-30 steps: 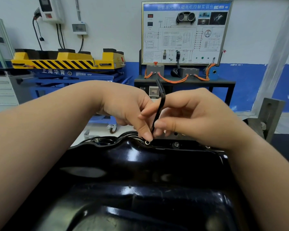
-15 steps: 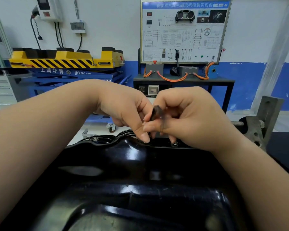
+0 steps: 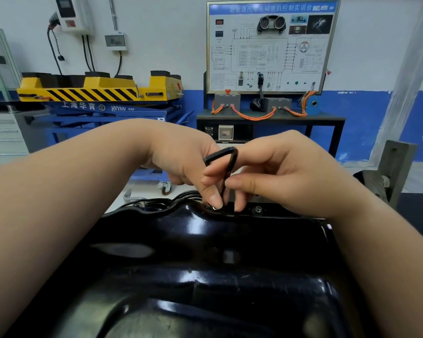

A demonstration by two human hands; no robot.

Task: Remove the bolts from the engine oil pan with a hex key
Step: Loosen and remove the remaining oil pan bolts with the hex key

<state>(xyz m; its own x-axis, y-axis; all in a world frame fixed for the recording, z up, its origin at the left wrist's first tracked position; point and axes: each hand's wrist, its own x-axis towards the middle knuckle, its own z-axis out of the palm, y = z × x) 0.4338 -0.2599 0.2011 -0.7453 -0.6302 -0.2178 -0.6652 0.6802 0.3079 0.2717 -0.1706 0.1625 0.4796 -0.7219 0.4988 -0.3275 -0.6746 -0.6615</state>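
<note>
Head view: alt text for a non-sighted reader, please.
The left hand and right hand pinch a black hex key, tip down at the far rim of a glossy black oil pan. A bolt sits just right of it; a training board stands behind.

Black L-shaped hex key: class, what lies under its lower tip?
A sliver of silver bolt head on the glossy black oil pan's rim. The left hand and right hand, pinching the hex key, cover the socket and seating.
</note>
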